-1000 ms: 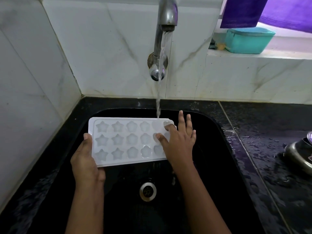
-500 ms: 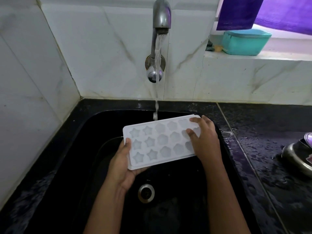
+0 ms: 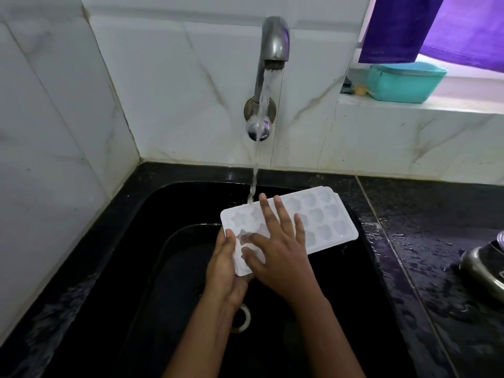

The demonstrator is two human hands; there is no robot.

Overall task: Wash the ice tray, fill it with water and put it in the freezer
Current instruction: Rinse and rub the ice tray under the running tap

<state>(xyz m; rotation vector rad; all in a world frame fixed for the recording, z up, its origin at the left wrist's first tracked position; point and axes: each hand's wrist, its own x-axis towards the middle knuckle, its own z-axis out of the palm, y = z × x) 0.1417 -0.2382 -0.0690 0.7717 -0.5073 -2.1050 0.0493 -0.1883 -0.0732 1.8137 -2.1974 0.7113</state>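
White plastic ice tray (image 3: 321, 216) held above the black sink (image 3: 152, 214), not touching the basin. Long rectangle with rounded corners and a thin flat rim. Three rows of star-shaped cells moulded in, open side up. Tray sits skewed: right end points away toward the back right corner of the sink, left end is nearer the person. Cells at the right end are uncovered and look pale and translucent; cells at the left end show a wet sheen. How much water sits in them, cannot tell.

Left hand (image 3: 226, 268): grip closed on the tray's near left end, thumb on top of the rim, fingers tucked underneath. Right hand (image 3: 278, 246): grip open, palm down, fingers straight and spread, lying flat across the tray's left and middle cells.

Tap (image 3: 274, 42) on the white marble wall tiles (image 3: 163, 77) is running. Water stream (image 3: 261, 110) falls to the tray's far left edge, just beside the right hand's fingertips.

Drain (image 3: 242, 317) shows below the left wrist. Black tabletop (image 3: 436, 214) to the right of the sink is wet with droplets. Steel vessel (image 3: 485, 266) at the right edge, partly cut off. Teal container (image 3: 406, 80) on the window ledge (image 3: 409, 107), purple cloth (image 3: 409, 28) hanging above it
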